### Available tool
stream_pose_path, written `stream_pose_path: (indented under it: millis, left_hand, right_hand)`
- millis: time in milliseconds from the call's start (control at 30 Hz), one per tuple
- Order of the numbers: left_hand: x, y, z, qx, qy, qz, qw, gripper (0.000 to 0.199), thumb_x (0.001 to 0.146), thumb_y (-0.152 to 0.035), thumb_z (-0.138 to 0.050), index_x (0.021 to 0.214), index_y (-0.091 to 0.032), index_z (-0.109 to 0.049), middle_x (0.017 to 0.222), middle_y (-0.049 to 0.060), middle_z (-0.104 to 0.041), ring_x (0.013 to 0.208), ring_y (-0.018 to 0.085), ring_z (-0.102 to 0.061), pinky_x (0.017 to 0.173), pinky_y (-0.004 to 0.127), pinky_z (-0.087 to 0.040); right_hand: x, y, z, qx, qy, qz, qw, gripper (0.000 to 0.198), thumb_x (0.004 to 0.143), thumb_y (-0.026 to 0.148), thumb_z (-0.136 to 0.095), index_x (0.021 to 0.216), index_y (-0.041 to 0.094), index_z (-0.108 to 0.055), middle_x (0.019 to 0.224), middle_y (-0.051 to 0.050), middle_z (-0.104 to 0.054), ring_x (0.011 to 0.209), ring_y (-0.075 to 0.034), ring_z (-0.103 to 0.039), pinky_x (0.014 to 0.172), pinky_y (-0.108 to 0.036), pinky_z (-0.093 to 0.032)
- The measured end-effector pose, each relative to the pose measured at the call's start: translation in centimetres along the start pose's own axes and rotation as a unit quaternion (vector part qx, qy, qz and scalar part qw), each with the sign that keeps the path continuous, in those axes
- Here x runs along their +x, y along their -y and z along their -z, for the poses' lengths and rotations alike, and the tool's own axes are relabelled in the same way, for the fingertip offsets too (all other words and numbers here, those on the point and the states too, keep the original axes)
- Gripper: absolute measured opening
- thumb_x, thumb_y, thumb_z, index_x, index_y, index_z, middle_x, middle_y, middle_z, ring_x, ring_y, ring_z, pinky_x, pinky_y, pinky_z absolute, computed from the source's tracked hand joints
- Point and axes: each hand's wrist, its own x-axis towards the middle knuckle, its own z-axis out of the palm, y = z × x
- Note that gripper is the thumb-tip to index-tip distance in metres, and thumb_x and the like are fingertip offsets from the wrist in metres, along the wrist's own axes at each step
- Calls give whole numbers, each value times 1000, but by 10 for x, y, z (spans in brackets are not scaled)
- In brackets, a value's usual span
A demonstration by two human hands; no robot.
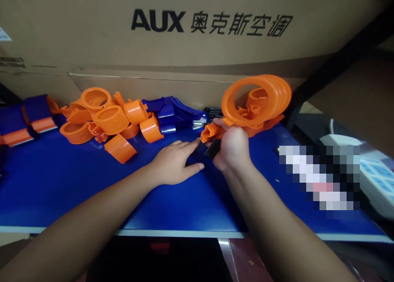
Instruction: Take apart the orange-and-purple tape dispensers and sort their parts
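Note:
My left hand [174, 163] rests low over the blue tabletop with its fingers stretched and thumb apart, holding nothing. Just to its right, my right hand [232, 144] is closed around an orange plastic part [211, 131], and a dark flat piece [212, 149] sticks out below it. Stacked large orange rings [277, 94] rise right behind the right hand; whether they join the held part is hidden. Beyond my left fingertips lie glossy dark-blue plastic pieces [174, 111] and a small silvery metal piece [200, 121].
Several orange ring-shaped parts [111, 120] are heaped at left centre. Blue-and-orange assembled pieces [40, 111] stand at far left. A large cardboard box [197, 48] walls off the back. A white power strip [375, 175] lies at right, near a blurred-out patch.

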Motion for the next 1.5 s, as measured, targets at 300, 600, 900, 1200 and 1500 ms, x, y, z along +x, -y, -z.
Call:
stream_pose_path:
  millis: [300,600,900,1200,1500]
  left_hand:
    - [-7,-6,-2,-97,-105,60,988,39,84,-54,-72,104,-22,-64,95,2,-77,78,18,-70,72,32,-55]
    - [-6,-6,-2,-109,-108,78,985,25,86,-34,-72,108,-24,-66,96,0,-77,81,17,-71,71,30,-54]
    - [-10,-7,2,-98,-102,38,989,30,84,-31,-70,113,-24,-72,91,0,-73,76,15,-66,72,29,-54]
    - [-10,-3,9,-41,-130,54,989,20,81,-24,-67,99,-23,-75,82,1,-71,73,16,-65,72,30,-54]
    - [-4,6,4,26,-87,109,990,23,92,-36,-64,110,-25,-73,95,4,-77,86,22,-73,80,36,-57]
  right_hand:
    - [-9,-10,-6,37,52,-81,995,13,74,22,-65,74,21,-53,60,3,-57,46,-12,-51,39,-25,-40]
    - [-9,-13,-9,71,58,-93,991,11,73,20,-63,71,21,-52,60,3,-57,47,-12,-50,41,-24,-40]
    - [4,-5,1,80,64,-48,994,13,75,22,-62,73,22,-50,62,4,-56,47,-11,-51,41,-24,-38]
    - [23,11,12,119,4,30,992,17,74,16,-60,74,23,-45,62,8,-48,44,-10,-47,37,-23,-31]
    - [24,20,13,141,-36,67,987,15,71,9,-53,70,23,-45,61,7,-45,44,-11,-46,36,-24,-29]
